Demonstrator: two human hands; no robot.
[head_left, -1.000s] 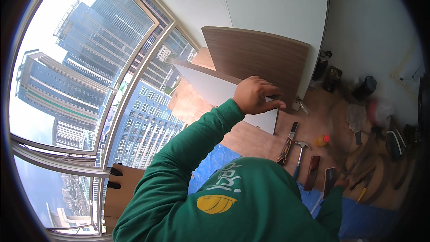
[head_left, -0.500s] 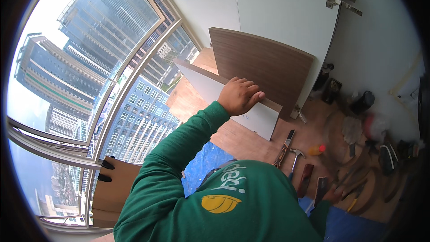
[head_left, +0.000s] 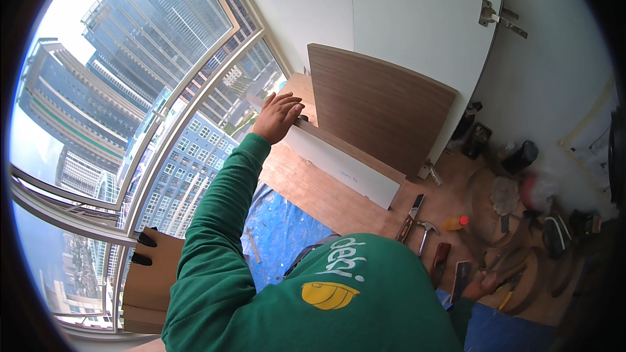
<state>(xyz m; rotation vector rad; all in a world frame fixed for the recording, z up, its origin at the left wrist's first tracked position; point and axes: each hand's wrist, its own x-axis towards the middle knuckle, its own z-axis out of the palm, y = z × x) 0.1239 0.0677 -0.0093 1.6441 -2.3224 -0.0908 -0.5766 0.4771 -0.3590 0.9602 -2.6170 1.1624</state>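
My left hand [head_left: 279, 116], fingers stretched out, rests at the window-side end of a narrow white board [head_left: 345, 171] with a brown top edge. That board stands on its long edge on the wooden floor. A small dark piece [head_left: 302, 118] shows beside my thumb; I cannot make out what it is. Behind the board, a larger brown wood-grain panel [head_left: 381, 107] leans against a white cabinet door. Down on the right, my right hand [head_left: 481, 285] is low by the floor, next to a dark flat block [head_left: 461, 278] and curled brown strips [head_left: 521, 287]. Its fingers are mostly hidden.
Near my body lie a claw hammer [head_left: 426, 231], a handsaw [head_left: 411, 218], a dark red block [head_left: 440, 263] and an orange bottle [head_left: 455, 222]. Blue sheeting [head_left: 287, 231] covers part of the floor. Tall windows [head_left: 195, 124] line the left; cardboard [head_left: 150, 280] stands below them.
My left hand has slid along the board's top edge toward the window, and its fingers have straightened. My right hand shows more clearly among the tools. The view has shifted slightly.
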